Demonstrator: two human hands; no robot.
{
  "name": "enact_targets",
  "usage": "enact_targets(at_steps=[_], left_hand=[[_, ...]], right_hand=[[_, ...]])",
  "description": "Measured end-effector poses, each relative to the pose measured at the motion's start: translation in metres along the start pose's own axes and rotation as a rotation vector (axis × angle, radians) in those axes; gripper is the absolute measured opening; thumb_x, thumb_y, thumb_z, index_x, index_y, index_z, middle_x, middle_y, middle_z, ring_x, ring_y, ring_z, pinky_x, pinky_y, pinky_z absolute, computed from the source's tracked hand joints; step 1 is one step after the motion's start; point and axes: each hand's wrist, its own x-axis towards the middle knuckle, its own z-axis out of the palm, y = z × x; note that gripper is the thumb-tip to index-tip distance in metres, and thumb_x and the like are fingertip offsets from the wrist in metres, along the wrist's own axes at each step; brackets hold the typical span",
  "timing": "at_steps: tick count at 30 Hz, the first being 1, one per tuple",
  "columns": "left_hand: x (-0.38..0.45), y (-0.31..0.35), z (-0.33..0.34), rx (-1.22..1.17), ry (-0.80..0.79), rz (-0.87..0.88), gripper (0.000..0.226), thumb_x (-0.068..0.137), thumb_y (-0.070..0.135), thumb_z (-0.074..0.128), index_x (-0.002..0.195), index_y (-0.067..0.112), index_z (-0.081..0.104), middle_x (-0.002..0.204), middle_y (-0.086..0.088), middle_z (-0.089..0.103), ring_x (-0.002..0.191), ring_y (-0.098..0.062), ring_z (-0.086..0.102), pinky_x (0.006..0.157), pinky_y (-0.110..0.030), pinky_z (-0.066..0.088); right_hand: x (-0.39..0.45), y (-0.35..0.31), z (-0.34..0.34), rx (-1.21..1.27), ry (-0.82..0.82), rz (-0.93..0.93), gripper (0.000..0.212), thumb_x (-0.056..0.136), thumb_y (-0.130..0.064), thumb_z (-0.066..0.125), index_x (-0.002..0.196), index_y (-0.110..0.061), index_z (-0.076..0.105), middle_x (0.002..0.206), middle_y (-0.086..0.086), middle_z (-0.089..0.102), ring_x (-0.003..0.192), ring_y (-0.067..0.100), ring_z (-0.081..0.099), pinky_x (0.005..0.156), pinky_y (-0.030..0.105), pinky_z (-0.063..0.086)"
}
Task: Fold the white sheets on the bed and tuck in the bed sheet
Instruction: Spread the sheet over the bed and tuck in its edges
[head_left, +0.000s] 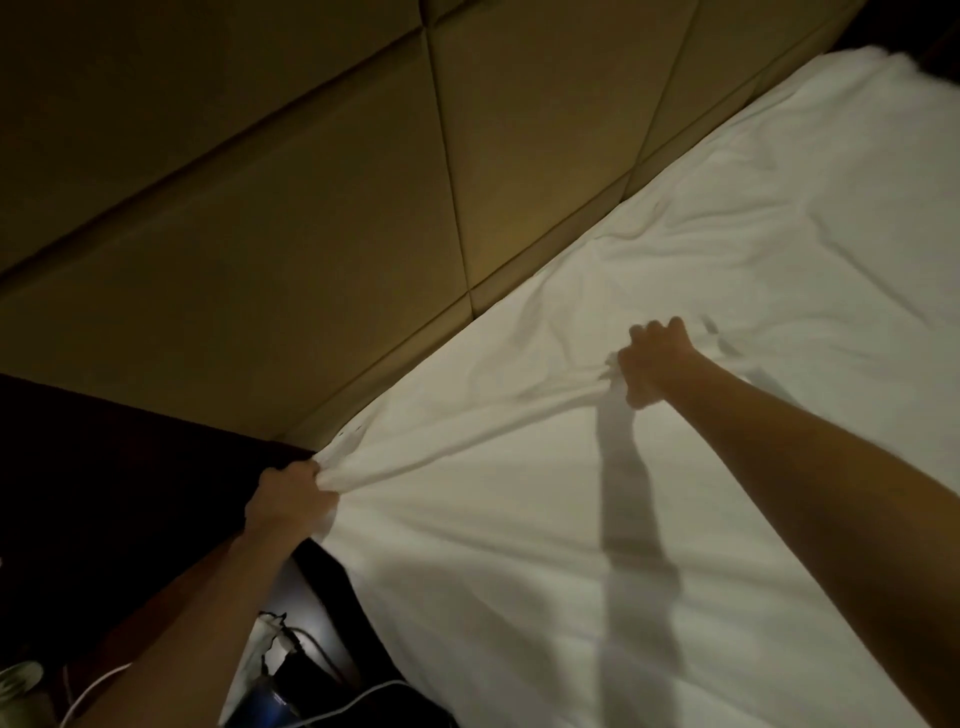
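A white sheet (649, 493) covers the bed and fills the right half of the view, creased in places. My left hand (288, 501) grips a bunched corner of the sheet at the bed's near left corner, beside the headboard. My right hand (655, 361) reaches further onto the bed and grips a gathered fold of the same sheet. A taut ridge of cloth runs between the two hands. The mattress under the sheet is hidden.
A padded tan headboard (311, 208) runs along the bed's upper left edge. Below it lies a dark bedside surface (104, 467). At the bottom left are a white cable (358, 696), a crumpled white item (260, 649) and a dark object (291, 675).
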Motion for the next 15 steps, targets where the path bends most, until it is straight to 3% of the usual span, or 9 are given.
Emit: enact_targets(at_steps=[4,7,10,15], left_hand=[[-0.002,-0.002,-0.003,0.055,0.024,-0.051,0.04,0.079,0.039,0.068,0.11,0.014,0.064,0.106,-0.013,0.059,0.101,-0.03,0.055,0.076,-0.033,0.046],[-0.008,-0.001,-0.005,0.064,0.003,-0.081,0.049,0.081,0.046,0.067,0.115,0.011,0.06,0.111,-0.013,0.061,0.102,-0.03,0.06,0.079,-0.033,0.048],[-0.012,-0.004,-0.011,-0.024,-0.027,-0.083,0.053,0.082,0.049,0.064,0.121,0.014,0.059,0.113,-0.012,0.061,0.105,-0.033,0.059,0.083,-0.035,0.048],[-0.016,-0.005,-0.02,-0.417,-0.119,-0.056,0.059,0.072,0.049,0.061,0.121,0.015,0.061,0.107,-0.011,0.065,0.102,-0.032,0.06,0.084,-0.034,0.045]], right_hand=[[0.0,0.026,0.01,0.061,-0.094,0.153,0.031,0.089,-0.025,0.057,0.119,-0.02,0.059,0.106,-0.005,0.058,0.104,0.017,0.059,0.077,0.029,0.039],[0.012,0.041,0.011,0.355,0.082,0.234,0.028,0.095,-0.019,0.048,0.119,-0.009,0.058,0.108,0.006,0.06,0.104,0.025,0.06,0.077,0.031,0.045],[0.031,0.057,-0.007,0.702,0.238,0.334,0.032,0.096,-0.025,0.051,0.114,0.001,0.057,0.11,0.019,0.061,0.104,0.035,0.059,0.08,0.035,0.045],[0.077,0.071,-0.039,1.006,0.397,0.384,0.037,0.095,-0.027,0.054,0.113,0.005,0.06,0.114,0.025,0.06,0.11,0.041,0.053,0.09,0.041,0.043]])
